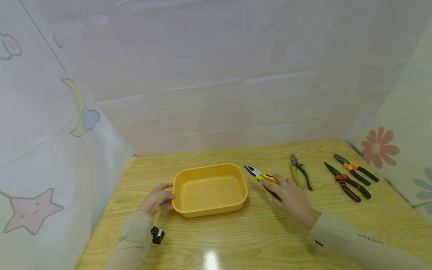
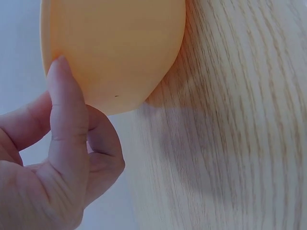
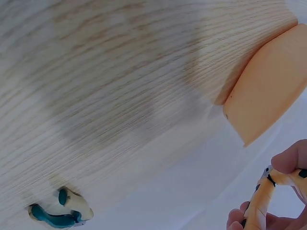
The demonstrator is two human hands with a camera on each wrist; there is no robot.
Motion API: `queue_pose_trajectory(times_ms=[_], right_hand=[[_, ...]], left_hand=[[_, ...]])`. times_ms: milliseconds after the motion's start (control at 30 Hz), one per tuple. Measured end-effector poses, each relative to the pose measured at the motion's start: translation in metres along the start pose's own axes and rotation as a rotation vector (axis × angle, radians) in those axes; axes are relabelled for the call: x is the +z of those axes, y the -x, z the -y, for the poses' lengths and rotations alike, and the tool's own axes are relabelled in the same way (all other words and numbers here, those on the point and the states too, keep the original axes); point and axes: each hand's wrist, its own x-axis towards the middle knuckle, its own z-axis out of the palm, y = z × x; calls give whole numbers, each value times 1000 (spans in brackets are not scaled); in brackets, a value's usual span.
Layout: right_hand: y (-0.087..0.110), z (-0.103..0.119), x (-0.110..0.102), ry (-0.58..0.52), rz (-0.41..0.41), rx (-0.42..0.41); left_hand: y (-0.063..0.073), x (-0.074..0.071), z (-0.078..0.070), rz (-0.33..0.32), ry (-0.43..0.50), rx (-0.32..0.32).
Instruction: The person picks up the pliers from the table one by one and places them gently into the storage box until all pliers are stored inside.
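Observation:
A yellow plastic basin (image 1: 210,212) stands on the table. My left hand (image 1: 158,199) pinches its left rim, thumb on the inside and fingers outside, as the left wrist view shows on the basin's wall (image 2: 115,48). Just right of the basin, my right hand (image 1: 293,200) grips combination pliers (image 1: 259,173) by their yellow-and-black handles. The metal head points up and left, close to the basin's right rim. In the right wrist view the fingers partly cover the pliers' handles (image 3: 259,206).
To the right on the wooden table (image 1: 216,240) lie green-handled pliers (image 1: 305,176), long-nose pliers with red-and-black handles (image 1: 341,177) and pliers with orange-and-black handles (image 1: 352,169). Patterned curtains (image 1: 216,93) hang behind the table and along both sides.

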Motion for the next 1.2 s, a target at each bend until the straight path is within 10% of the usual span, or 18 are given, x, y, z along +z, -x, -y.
queue_pose_trajectory(times_ms=[1200], right_hand=[[-20, 32, 6, -45, -5, -169]], left_hand=[[2, 2, -3, -24, -36, -28]])
